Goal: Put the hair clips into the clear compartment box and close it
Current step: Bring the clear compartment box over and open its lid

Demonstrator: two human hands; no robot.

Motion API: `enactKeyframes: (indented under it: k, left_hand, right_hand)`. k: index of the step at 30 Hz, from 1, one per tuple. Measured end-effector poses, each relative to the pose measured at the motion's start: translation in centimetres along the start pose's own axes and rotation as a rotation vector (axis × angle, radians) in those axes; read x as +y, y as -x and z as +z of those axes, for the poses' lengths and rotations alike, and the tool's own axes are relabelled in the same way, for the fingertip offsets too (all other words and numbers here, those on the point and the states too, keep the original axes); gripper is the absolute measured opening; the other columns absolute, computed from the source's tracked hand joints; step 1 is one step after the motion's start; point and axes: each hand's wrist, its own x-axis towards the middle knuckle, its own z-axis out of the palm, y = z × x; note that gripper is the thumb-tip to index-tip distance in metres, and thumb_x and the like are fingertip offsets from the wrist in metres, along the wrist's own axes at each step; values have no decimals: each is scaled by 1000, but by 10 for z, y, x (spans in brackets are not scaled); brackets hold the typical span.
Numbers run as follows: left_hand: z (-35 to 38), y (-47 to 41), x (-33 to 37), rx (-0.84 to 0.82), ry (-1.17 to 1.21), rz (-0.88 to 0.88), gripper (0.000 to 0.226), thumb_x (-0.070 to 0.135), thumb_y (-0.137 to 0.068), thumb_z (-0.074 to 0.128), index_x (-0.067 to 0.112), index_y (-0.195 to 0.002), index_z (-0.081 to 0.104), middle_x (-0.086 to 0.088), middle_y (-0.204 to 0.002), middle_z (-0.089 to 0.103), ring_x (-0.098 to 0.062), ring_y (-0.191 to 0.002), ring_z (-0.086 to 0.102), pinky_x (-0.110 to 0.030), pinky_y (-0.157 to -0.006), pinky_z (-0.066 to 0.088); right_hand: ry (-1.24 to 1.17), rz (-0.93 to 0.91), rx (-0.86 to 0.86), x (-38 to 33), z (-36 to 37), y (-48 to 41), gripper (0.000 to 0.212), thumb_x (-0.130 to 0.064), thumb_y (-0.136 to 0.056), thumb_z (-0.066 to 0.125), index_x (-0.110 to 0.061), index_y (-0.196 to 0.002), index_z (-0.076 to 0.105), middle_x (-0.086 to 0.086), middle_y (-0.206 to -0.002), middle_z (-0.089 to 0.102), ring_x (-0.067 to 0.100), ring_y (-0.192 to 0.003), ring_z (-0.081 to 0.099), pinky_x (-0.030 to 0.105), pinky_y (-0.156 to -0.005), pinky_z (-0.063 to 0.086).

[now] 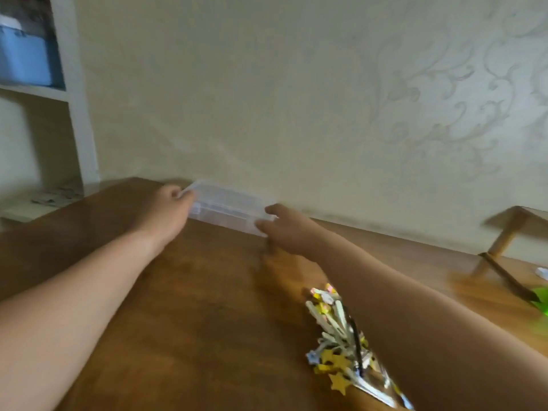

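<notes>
Noting a brown wooden table (189, 321) running up to a cream patterned wall (296, 99). Logging a heap of pastel, yellow-star-topped hair clips (335, 330) lying on the near right of the table, just beside the right forearm. Spotting a clear plastic compartment box (228, 207) sitting at the table's far edge against the wall, well apart from the clips. Seeing the left hand (166, 209) gripping the box's left end with fingers curled, and the right hand (281, 229) pinching its right end between thumb and fingers. Not making out through the blur whether the lid is down.
</notes>
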Motion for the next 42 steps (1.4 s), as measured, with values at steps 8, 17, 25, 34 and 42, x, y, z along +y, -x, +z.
enactKeyframes:
  k: [8,17,25,34,42]
  left_hand:
    - [140,89,121,-552,-96,310,41,54,-94,49,17,-101,66,-17,-113,72,-31,-110,68,-49,-105,52]
    - [190,162,151,-658,-330,367,32,28,-109,42,7,-99,65,-15,-109,73,-39,-109,67,-38,-85,50]
    - [172,191,165,-554,-699,568,48,68,-101,50,29,-123,65,9,-113,62,-21,-116,58,-42,-102,45]
    - [211,188,184,-747,-854,611,105,76,-88,66,30,-171,20,4,-179,16,-21,-165,13,-51,-132,19]
    - [221,187,174,-612,-847,689,83,73,-95,59,31,-164,40,7,-169,41,-22,-156,36,-38,-125,33]
  right_hand:
    - [-59,308,375,181,-119,142,43,-56,-98,58,-30,-130,69,-1,-117,74,23,-100,72,49,-97,59]
    - [-22,297,505,236,-127,249,44,-48,-96,71,-31,-137,64,-4,-114,68,18,-103,66,30,-86,44]
    - [8,271,473,242,-123,267,81,-63,-73,84,-34,-139,48,2,-121,68,21,-108,66,41,-96,55]
    - [124,278,435,248,-120,260,108,-78,-77,73,-29,-163,28,0,-152,60,26,-138,58,43,-116,42]
    - [109,265,500,247,-116,256,96,-72,-76,78,-28,-153,40,-2,-139,69,25,-127,64,39,-103,50]
